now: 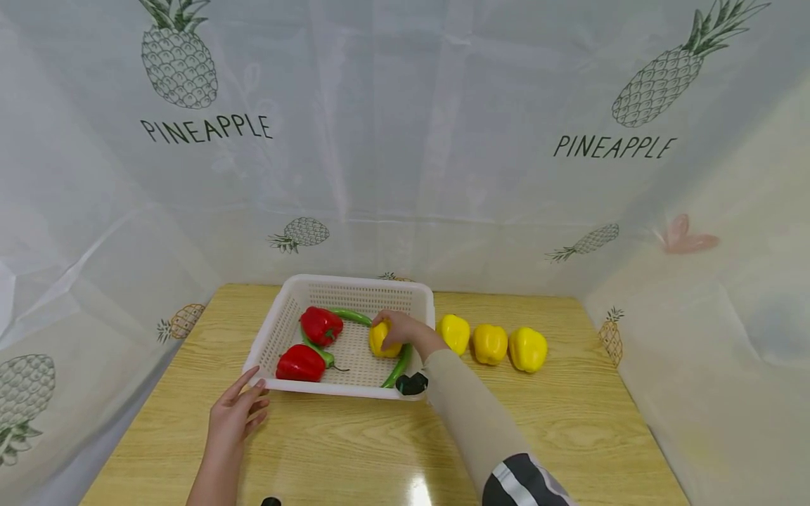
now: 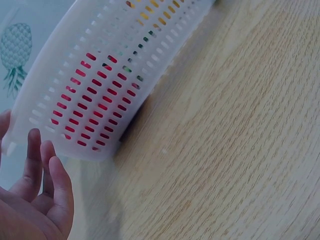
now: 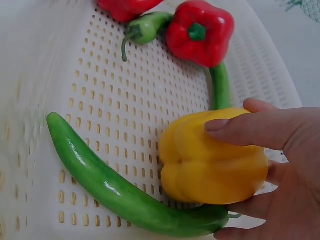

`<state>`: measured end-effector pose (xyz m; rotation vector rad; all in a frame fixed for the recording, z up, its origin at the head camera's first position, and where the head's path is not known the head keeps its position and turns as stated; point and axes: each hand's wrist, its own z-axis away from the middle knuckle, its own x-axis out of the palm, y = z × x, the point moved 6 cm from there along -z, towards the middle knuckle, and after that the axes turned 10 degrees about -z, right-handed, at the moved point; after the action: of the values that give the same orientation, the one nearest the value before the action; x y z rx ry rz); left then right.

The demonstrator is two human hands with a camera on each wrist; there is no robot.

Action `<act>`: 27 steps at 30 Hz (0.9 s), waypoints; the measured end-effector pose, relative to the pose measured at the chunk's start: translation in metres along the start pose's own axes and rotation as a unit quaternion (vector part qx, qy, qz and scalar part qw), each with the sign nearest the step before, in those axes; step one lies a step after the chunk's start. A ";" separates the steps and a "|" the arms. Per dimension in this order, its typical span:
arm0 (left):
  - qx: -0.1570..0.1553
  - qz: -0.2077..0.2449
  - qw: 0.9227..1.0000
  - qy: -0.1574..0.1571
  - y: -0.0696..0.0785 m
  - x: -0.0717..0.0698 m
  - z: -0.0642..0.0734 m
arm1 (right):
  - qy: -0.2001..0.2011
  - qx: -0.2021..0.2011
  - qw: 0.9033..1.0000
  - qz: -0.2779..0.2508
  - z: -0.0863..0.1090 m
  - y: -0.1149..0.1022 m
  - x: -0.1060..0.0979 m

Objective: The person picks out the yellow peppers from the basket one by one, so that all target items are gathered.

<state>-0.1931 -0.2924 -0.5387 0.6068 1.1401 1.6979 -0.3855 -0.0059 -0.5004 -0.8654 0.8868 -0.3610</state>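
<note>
My right hand [image 1: 408, 332] holds a yellow bell pepper [image 3: 215, 165] inside the white plastic basket [image 1: 338, 388], thumb on one side and fingers round the other. Just below that pepper, in the right wrist view, lies a long green pepper [image 3: 110, 192]. My left hand [image 1: 233, 414] is at the basket's near left corner, its fingertips at the rim and its other fingers loosely bent beside the wall [image 2: 90, 107]. Two red bell peppers [image 1: 321, 325] lie in the basket's left half, with green peppers [image 1: 351, 316] behind and between them.
Three yellow bell peppers [image 1: 490, 344] stand in a row on the wooden table [image 1: 557, 422], right of the basket. A white sheet [image 1: 405, 140] with printed pineapples hangs behind and at both sides. A small black object [image 1: 411, 384] shows at the basket's near right corner.
</note>
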 end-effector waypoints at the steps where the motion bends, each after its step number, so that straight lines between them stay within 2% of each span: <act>1: 0.000 0.000 1.000 -0.001 0.000 0.000 0.000 | 0.002 0.002 1.000 -0.002 0.000 0.000 0.000; 11: 0.001 -0.005 1.000 0.000 0.001 0.000 0.001 | 0.017 0.017 1.000 -0.015 -0.003 0.002 -0.001; 19: 0.001 -0.004 1.000 0.000 0.001 0.000 0.001 | 0.022 0.012 0.999 -0.044 -0.003 0.003 0.001; 27: -0.001 0.008 1.000 0.004 -0.001 -0.001 -0.002 | 0.023 0.015 0.999 -0.040 -0.001 0.004 0.003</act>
<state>-0.1934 -0.2938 -0.5405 0.6095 1.1415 1.7158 -0.3848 -0.0061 -0.5057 -0.8689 0.8888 -0.4636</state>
